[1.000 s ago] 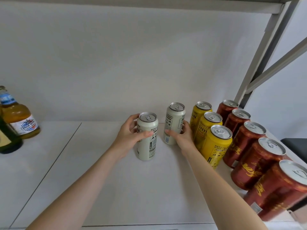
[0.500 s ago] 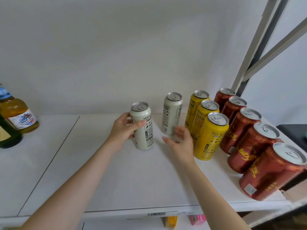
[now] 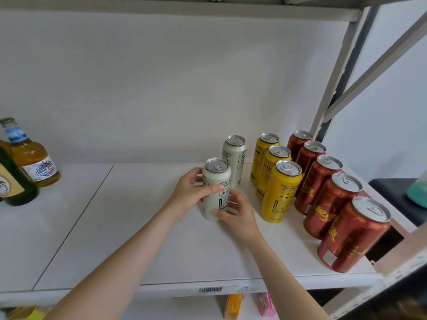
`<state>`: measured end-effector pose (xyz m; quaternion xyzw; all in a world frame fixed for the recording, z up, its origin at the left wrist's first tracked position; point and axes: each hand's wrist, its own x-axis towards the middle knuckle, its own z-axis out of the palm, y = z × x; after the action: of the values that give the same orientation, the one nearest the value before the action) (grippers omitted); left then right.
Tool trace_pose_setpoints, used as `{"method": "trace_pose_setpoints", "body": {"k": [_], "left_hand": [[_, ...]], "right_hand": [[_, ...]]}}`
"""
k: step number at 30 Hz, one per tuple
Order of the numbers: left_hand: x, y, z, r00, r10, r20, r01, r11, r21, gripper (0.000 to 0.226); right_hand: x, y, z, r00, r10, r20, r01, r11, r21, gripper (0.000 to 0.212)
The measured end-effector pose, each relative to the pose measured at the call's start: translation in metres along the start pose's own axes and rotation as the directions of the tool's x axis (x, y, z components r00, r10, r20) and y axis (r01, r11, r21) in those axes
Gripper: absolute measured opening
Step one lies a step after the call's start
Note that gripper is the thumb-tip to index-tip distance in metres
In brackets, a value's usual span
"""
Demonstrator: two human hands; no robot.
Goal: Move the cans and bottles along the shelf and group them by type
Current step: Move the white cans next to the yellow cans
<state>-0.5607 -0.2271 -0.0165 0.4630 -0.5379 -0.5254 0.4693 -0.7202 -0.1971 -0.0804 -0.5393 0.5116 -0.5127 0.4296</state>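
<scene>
Both my hands are on the front white can [image 3: 217, 176], which stands upright on the shelf [image 3: 138, 227] at the centre of the frame. My left hand [image 3: 188, 195] grips it from the left and my right hand [image 3: 238, 213] holds it low on its right side. I think the risk is in how tall and narrow this can is. If I slide it with the push coming mostly from the upper hand, the base could catch and the can could tip. Pushed too far toward the back, it could also knock the second white can [image 3: 234, 162] just behind it; I cannot tell whether the two touch. My right knuckles are near the yellow cans [image 3: 280, 192], so a wide swing to the right could bump the front one into its row. My left thumb lies across the label and the fingers go round the back. My right thumb presses the lower label, with the fingers curled against the can's side. Both forearms rise from the bottom of the frame and meet at the can. Right of the three yellow cans runs a row of five red cans [image 3: 330, 204] toward the lower right. At the left edge, well apart, stand an amber bottle [image 3: 32, 158] and a green bottle [image 3: 13, 185].
</scene>
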Motion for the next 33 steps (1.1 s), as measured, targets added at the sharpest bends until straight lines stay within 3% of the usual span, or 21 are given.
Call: {"method": "trace_pose_setpoints", "body": {"k": [11, 16, 24, 33], "left_hand": [[-0.001, 0.004, 0.049, 0.991, -0.004, 0.133, 0.002, 1.0, 0.011, 0.055], [0.005, 0.009, 0.052, 0.99, -0.06, 0.13, 0.057, 0.998, 0.023, 0.066], [0.024, 0.013, 0.048, 0.989, -0.081, 0.123, 0.074, 0.995, 0.061, 0.047], [0.047, 0.011, 0.04, 0.991, -0.104, 0.088, 0.097, 0.992, 0.086, 0.047]], "right_hand": [[-0.019, 0.005, -0.039, 0.993, 0.025, -0.114, -0.019, 0.999, 0.051, 0.054], [-0.015, 0.006, -0.036, 0.988, 0.022, -0.154, -0.014, 0.998, 0.054, 0.057], [-0.002, 0.007, -0.029, 0.98, 0.006, -0.2, 0.009, 0.997, 0.076, 0.056], [0.02, 0.006, -0.02, 0.971, 0.003, -0.24, 0.017, 0.996, 0.084, 0.059]]}}
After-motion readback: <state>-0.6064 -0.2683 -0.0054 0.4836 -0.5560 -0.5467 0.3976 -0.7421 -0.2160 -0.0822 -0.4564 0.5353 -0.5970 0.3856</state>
